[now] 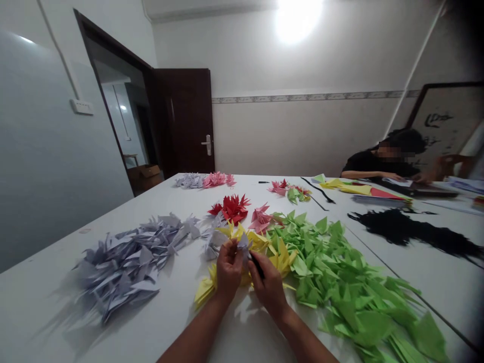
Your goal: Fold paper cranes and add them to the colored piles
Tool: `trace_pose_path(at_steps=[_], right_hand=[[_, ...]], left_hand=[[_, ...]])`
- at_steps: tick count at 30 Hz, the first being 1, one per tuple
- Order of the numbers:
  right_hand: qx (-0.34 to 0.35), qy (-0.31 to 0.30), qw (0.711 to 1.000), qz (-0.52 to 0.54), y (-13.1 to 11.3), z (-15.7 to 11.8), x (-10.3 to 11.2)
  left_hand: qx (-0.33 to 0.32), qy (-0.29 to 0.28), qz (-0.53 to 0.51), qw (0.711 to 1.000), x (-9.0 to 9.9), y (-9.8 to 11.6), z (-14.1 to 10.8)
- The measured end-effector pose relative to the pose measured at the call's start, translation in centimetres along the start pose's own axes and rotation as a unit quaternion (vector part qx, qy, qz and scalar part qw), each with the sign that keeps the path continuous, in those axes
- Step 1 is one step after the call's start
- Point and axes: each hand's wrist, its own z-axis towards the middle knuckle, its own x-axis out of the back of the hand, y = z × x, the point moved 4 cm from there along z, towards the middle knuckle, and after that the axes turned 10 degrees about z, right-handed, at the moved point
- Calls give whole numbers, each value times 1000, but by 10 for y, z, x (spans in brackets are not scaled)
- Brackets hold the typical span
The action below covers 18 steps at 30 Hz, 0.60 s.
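Observation:
Between my hands is a pale lavender folded-paper flower [244, 243], raised above the table. My left hand [229, 264] pinches it from the left, thumb and fingers pressed together. Closed around a slim black pen-like tool [257, 265], my right hand [269, 285] sits close by on the right; the tool's tip is hidden. Yellow paper flowers [283, 258] lie just behind and below both hands. Close beyond them are red paper flowers [235, 208] and a pink one [260, 218].
Piles of lavender folded paper [128, 262] and green paper leaves [340, 272] flank my hands on the white table [177, 322]. Farther back lie pink flowers [215, 178] and a black fringed bundle [408, 229]. Another person [363, 164] works at the far right.

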Motion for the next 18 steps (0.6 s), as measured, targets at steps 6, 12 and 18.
trace_pose_path(at_steps=[6, 12, 18], right_hand=[[-25, -38, 999, -2, 19, -15, -2], [-21, -35, 999, -22, 15, -12, 4], [-66, -17, 997, -41, 19, -12, 8]], left_hand=[[8, -29, 44, 999, 6, -9, -4], [13, -48, 71, 996, 1, -6, -8], [24, -67, 67, 995, -2, -5, -12]])
